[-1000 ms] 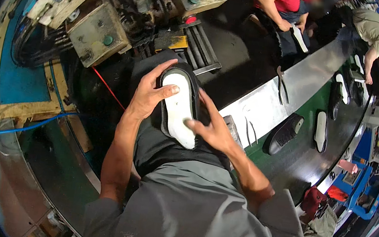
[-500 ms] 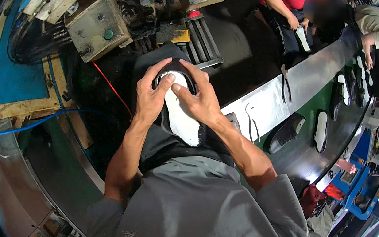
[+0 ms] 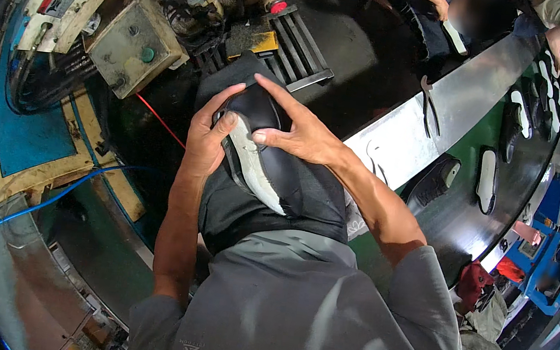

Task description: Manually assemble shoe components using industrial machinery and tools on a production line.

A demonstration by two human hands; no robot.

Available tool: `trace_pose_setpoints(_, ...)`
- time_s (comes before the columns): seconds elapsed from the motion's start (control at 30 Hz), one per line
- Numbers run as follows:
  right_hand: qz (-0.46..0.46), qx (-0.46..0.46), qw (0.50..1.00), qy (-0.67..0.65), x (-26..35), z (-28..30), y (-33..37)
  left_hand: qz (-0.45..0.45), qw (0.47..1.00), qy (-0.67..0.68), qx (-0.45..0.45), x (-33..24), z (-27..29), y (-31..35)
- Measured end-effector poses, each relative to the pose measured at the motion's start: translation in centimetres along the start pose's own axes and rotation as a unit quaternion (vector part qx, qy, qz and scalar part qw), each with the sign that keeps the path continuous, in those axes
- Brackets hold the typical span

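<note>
A black shoe upper (image 3: 281,168) with a white insole board (image 3: 253,165) on its underside is tilted on its side above my lap, toe end away from me. My left hand (image 3: 208,135) grips its left edge, thumb pressed on the white board near the toe. My right hand (image 3: 302,134) lies along the other side, its thumb touching the black side and its forefinger stretched toward the toe tip. Part of the right fingers is hidden behind the shoe. Pincers (image 3: 429,111) lie on the metal ledge (image 3: 468,93) to my right; a second hand tool (image 3: 375,160) is partly behind my right forearm.
Shoes rest beyond the ledge, a dark one (image 3: 433,183) and a white-soled one (image 3: 487,179), with several farther back. A co-worker's hand (image 3: 441,11) holds a white-soled shoe; another person's hand (image 3: 557,52) hovers by the far shoes. Machinery (image 3: 138,52) stands front left, a blue hose (image 3: 58,186) below it.
The shoe has rolled to the left, so more of its black side shows and less of the white board. My right thumb has moved off the board onto the side.
</note>
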State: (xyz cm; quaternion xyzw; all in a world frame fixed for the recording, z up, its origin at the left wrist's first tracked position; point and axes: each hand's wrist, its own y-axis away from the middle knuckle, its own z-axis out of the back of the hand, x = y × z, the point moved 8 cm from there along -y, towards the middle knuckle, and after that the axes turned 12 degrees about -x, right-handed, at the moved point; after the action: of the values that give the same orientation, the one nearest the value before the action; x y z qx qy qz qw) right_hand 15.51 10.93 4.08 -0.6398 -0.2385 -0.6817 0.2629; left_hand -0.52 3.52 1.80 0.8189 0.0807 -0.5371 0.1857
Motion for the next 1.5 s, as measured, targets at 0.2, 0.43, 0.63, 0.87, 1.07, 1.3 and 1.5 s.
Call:
trace_pose_setpoints(0.2, -0.028, -0.018, 0.997, 0.067, -1.6, 0.0, -0.6, -0.003, 0.997, -0.045, -0.059, 1.4, -0.6, -1.1)
trace_pose_setpoints(0.43, -0.132, -0.067, 0.987, -0.055, -5.2, 1.5, -0.1, 0.116, 0.980, -0.130, -0.094, 3.8, -1.4, -1.3)
trace_pose_setpoints(0.63, -0.156, -0.079, 0.979, -0.103, -7.2, 1.9, 0.2, 0.050, 0.989, -0.110, -0.081, 5.8, -2.0, -0.8)
trace_pose_setpoints(0.87, -0.171, -0.109, 0.979, -0.008, -7.3, 2.2, 0.9, 0.091, 0.990, -0.082, -0.066, 6.3, -3.1, -1.2)
trace_pose_setpoints(1.07, -0.180, -0.114, 0.966, 0.146, -5.5, 1.6, 9.0, 0.127, 0.976, -0.175, -0.025, 6.8, -2.1, 4.5)
trace_pose_setpoints(1.3, -0.251, 0.003, 0.965, 0.079, -4.3, 2.3, 11.7, 0.222, 0.972, -0.055, 0.047, 8.6, 0.1, 9.6)
trace_pose_setpoints(1.5, 0.045, 0.070, 0.856, 0.511, 3.7, -2.7, 12.5, 0.276, 0.955, 0.102, 0.028, 6.6, -2.9, 9.5)
